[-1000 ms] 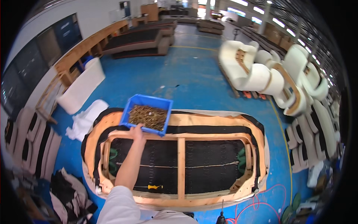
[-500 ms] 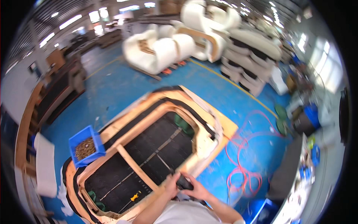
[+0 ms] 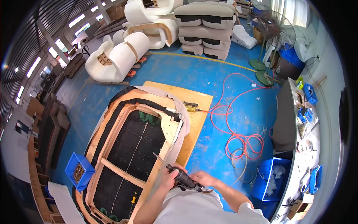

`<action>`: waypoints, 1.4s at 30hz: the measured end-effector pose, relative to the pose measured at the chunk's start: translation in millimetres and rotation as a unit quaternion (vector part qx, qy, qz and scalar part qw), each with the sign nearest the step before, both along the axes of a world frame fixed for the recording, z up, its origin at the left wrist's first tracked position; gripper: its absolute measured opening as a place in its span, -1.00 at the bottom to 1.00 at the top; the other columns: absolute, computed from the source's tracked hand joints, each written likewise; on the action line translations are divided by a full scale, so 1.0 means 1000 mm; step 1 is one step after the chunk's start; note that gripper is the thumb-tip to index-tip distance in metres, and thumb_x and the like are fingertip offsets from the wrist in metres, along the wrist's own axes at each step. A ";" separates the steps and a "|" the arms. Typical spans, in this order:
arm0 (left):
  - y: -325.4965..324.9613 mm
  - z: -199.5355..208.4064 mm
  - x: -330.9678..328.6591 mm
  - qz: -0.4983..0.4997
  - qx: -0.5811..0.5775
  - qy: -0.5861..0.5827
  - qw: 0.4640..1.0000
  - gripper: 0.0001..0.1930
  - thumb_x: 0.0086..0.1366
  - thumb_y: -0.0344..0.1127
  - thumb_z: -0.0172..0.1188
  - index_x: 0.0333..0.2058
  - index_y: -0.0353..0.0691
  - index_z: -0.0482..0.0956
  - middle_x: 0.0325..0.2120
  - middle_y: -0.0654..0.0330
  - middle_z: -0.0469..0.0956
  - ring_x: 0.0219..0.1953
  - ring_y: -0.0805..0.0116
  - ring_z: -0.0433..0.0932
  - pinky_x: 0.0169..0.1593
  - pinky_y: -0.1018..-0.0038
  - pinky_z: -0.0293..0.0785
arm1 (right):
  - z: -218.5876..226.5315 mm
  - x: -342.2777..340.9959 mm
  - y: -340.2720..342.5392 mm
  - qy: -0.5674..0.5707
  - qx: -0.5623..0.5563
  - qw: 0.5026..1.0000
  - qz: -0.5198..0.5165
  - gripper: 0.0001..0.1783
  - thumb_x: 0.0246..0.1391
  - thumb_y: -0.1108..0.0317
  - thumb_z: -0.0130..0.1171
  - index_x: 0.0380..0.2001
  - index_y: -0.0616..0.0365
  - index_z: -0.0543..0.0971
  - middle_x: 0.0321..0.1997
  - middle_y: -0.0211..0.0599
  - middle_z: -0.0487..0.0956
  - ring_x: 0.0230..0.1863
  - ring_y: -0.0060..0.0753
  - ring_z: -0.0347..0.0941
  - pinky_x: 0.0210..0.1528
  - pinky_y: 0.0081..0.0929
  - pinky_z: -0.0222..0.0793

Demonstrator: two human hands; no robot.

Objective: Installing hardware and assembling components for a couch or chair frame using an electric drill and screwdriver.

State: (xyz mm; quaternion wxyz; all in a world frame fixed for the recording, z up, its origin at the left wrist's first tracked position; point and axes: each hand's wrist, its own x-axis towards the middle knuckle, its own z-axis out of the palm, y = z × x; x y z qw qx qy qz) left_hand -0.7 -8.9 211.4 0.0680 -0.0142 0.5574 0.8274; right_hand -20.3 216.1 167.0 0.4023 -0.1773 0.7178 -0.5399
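Close to my body, my left hand (image 3: 169, 179) is wrapped round the front of a black power drill (image 3: 183, 177). The drill's long thin bit points away and to the left, over the near edge of an upholstered wooden sofa frame (image 3: 123, 172). My right hand (image 3: 205, 179) is closed at the drill's rear end, its fingertips partly hidden. The frame lies with its inside up, showing black cloth (image 3: 128, 156) and a wooden crossbar. A yellow-handled screwdriver (image 3: 134, 198) rests inside the frame, near its front side.
A blue bin of screws (image 3: 80, 171) sits on the frame's left edge. On the wooden board (image 3: 203, 102) lies a yellow-black air stapler (image 3: 191, 107), joined to a red hose (image 3: 238, 136) coiled on the floor. A cluttered workbench (image 3: 304, 160) and blue crate (image 3: 274, 181) stand right.
My view has swung right, so the frame sits further left and the stapler and workbench show better. The drill, blurred between my hands before, now has its bit plainly pointing up-left.
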 end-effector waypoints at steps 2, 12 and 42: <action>0.006 0.006 -0.006 -0.013 -0.007 0.014 1.000 -0.47 0.22 0.09 0.38 -0.22 -0.38 0.62 -0.32 -0.08 0.69 -0.22 0.13 0.70 -0.08 0.24 0.68 | 0.011 -0.005 0.010 -0.006 0.013 1.000 0.013 -0.55 0.47 0.06 -0.04 0.10 0.10 0.67 -0.27 -0.17 0.72 -0.25 -0.31 0.60 -0.10 -0.25 0.49; 0.028 0.001 -0.018 0.045 -0.029 -0.084 0.995 -0.77 0.43 -0.23 0.23 -0.21 -0.31 0.65 -0.27 0.10 0.71 -0.20 0.29 0.68 -0.01 0.32 0.61 | 0.040 -0.030 0.016 -0.050 -0.198 0.976 0.074 -0.03 0.29 0.11 0.30 0.56 0.23 0.05 0.40 -0.04 0.41 0.39 -0.31 0.29 0.37 -0.35 0.30; -0.307 -0.103 -0.021 0.124 0.131 -0.225 0.957 -0.73 0.54 -0.21 0.13 0.03 -0.28 0.56 -0.10 0.07 0.71 -0.13 0.29 0.73 -0.09 0.44 0.64 | -0.052 -0.017 -0.216 -0.514 -0.264 0.811 -0.094 -0.24 0.19 -0.31 0.11 0.09 0.20 0.48 -0.22 -0.05 0.60 -0.55 -0.27 0.42 -0.50 -0.37 0.30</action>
